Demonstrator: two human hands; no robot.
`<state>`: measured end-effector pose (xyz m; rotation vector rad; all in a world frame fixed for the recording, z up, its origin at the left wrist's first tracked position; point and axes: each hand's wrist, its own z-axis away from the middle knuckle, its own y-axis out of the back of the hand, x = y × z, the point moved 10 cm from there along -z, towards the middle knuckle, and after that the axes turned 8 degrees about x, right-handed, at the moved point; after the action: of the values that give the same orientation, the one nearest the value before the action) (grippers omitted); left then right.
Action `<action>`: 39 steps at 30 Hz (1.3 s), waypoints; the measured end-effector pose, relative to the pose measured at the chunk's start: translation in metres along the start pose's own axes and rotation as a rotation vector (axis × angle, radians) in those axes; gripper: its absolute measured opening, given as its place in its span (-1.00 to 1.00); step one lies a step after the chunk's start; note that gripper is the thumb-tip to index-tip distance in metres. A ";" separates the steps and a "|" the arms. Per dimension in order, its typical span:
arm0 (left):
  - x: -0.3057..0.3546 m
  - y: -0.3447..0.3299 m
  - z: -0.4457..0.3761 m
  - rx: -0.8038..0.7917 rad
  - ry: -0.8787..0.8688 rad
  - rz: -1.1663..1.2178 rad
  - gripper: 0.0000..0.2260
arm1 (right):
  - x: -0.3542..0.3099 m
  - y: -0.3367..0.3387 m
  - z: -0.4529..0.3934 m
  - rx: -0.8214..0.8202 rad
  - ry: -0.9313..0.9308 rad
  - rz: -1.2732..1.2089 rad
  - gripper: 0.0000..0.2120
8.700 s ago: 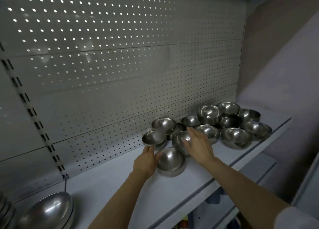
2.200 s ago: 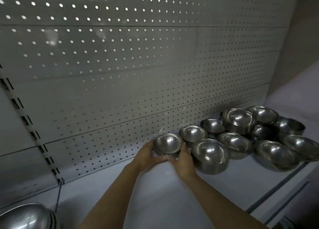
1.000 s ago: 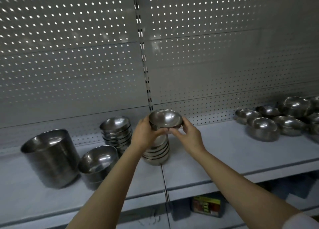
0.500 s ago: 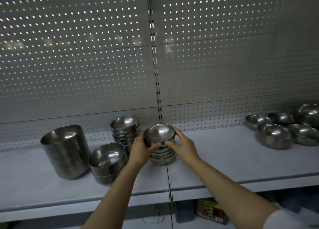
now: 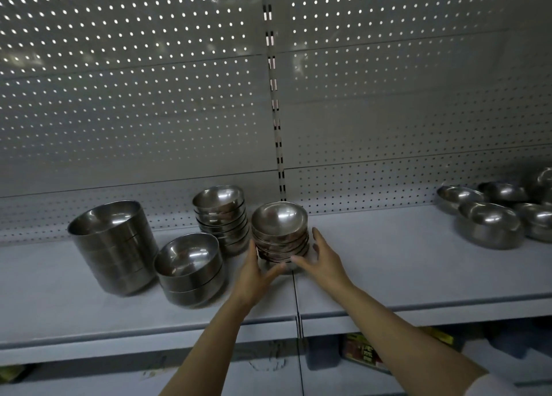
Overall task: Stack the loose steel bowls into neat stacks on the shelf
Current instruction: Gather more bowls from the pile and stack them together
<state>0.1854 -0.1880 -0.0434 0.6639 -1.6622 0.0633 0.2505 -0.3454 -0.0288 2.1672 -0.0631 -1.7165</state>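
A stack of small steel bowls stands at the middle of the grey shelf, on the seam between two shelf boards. My left hand cups its lower left side, fingers against the wall and thumb along the front of the base. My right hand is at the stack's right, fingers straight and spread a little off the bowls, thumb tip at the base. Several loose steel bowls lie at the far right of the shelf.
Left of the stack stand another small-bowl stack, a low stack of wider bowls and a tall stack of large bowls. A pegboard wall closes the back. Packages sit on the lower shelf.
The bowl that both hands carried from the right now sits on top of the middle stack. Both hands have dropped from its rim to the stack's base, and the right fingers have spread.
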 end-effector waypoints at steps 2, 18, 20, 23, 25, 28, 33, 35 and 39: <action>-0.007 -0.002 -0.002 -0.001 0.005 0.008 -0.21 | 0.002 -0.002 0.000 -0.014 0.009 -0.003 -0.23; -0.020 0.004 -0.039 0.095 -0.029 -0.032 -0.14 | 0.004 -0.012 -0.021 0.073 0.064 -0.010 -0.14; -0.025 0.003 -0.045 0.085 -0.002 -0.006 -0.16 | 0.006 -0.010 -0.024 0.076 0.069 0.011 -0.15; -0.026 0.002 -0.049 0.091 0.018 0.036 -0.17 | 0.008 -0.006 -0.027 0.095 0.081 0.026 -0.22; -0.026 0.002 -0.048 0.098 0.024 0.057 -0.17 | 0.007 -0.004 -0.026 0.113 0.089 0.012 -0.26; -0.024 0.004 -0.045 0.100 0.021 0.063 -0.17 | 0.004 -0.006 -0.024 0.117 0.103 -0.012 -0.31; -0.019 0.006 -0.047 0.065 0.023 0.054 -0.26 | 0.009 -0.012 -0.024 0.112 0.088 -0.006 -0.29; -0.015 0.007 -0.047 0.069 0.012 0.044 -0.23 | 0.008 -0.012 -0.027 0.089 0.084 -0.016 -0.20; -0.007 0.013 -0.047 0.097 -0.021 0.055 -0.15 | -0.002 -0.008 -0.037 0.003 0.091 -0.035 -0.18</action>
<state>0.2216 -0.1557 -0.0353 0.6938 -1.7062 0.1786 0.2840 -0.3279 -0.0223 2.2585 -0.0032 -1.6348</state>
